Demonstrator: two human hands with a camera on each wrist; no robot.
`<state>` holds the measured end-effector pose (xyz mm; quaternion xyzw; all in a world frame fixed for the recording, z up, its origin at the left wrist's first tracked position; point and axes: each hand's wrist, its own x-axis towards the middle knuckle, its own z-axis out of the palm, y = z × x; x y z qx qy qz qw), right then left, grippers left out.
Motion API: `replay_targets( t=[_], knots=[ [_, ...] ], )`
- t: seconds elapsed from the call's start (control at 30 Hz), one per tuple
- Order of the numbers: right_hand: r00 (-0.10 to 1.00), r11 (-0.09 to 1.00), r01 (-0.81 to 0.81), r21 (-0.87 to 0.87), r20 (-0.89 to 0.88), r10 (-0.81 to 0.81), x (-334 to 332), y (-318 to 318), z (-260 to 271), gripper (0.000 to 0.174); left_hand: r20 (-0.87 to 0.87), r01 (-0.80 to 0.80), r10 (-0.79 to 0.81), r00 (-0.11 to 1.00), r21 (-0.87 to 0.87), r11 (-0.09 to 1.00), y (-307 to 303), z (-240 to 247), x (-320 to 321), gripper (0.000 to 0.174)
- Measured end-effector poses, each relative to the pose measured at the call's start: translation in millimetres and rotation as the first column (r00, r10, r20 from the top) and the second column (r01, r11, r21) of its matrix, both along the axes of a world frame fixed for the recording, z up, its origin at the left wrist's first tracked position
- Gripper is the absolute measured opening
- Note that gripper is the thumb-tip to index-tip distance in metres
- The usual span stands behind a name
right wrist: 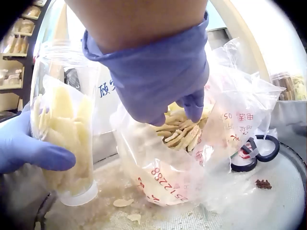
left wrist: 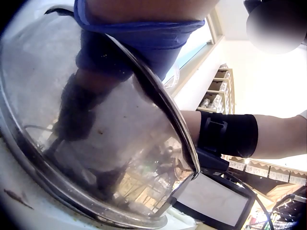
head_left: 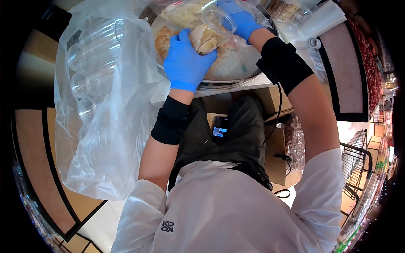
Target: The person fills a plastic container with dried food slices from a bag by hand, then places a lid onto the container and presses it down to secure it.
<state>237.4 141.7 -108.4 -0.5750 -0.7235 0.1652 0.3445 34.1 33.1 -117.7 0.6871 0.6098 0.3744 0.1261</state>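
My left hand (head_left: 187,63), in a blue glove, grips a clear plastic jar (right wrist: 72,124) part filled with long pale dried slices. In the right wrist view the jar stands nearly upright, its mouth at the top and my fingers round its side. My gloved right hand (right wrist: 158,86) reaches down into a clear plastic bag (right wrist: 165,170) printed in red. Its fingers and thumb close on the dried slices (right wrist: 184,136) in the bag; the fingertips are partly hidden. Both hands work over a wide round metal pan (left wrist: 38,179), where crumbs and loose slices (right wrist: 123,202) lie.
Dark-handled scissors (right wrist: 249,153) lie in the pan beside the bag. Left of the pan, a large plastic sack (head_left: 101,139) holds several clear jars (head_left: 82,84). A phone (head_left: 219,128) lies between the person's legs. A cable (head_left: 278,109) hangs from the right wrist strap.
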Motion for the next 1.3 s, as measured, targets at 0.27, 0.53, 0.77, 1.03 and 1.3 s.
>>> replay_targets(
  t=[0.27,0.53,0.77,1.03,1.3],
  knots=[
    [0.744,0.981,-0.151,0.122,0.667,0.032,6,1,2,0.032,0.016,0.008,-0.008,1.0,0.0,1.0,-1,1,0,0.087],
    [0.777,0.994,-0.085,0.075,0.629,0.019,29,-16,-5,0.043,0.011,0.014,-0.013,1.0,-0.005,1.0,-1,0,0,0.087],
    [0.779,0.888,-0.182,0.423,0.613,-0.133,30,-62,20,0.024,-0.005,0.009,-0.009,1.0,0.005,1.0,0,-1,-1,0.087],
    [0.937,0.986,0.02,0.165,0.341,-0.076,38,-93,68,0.016,-0.027,0.01,-0.009,1.0,0.01,1.0,0,0,-1,0.088],
    [0.965,0.996,0.079,-0.037,-0.247,-0.086,12,-129,114,0.013,-0.034,0.018,-0.017,0.999,0.028,0.999,0,-3,0,0.087]
  ],
)
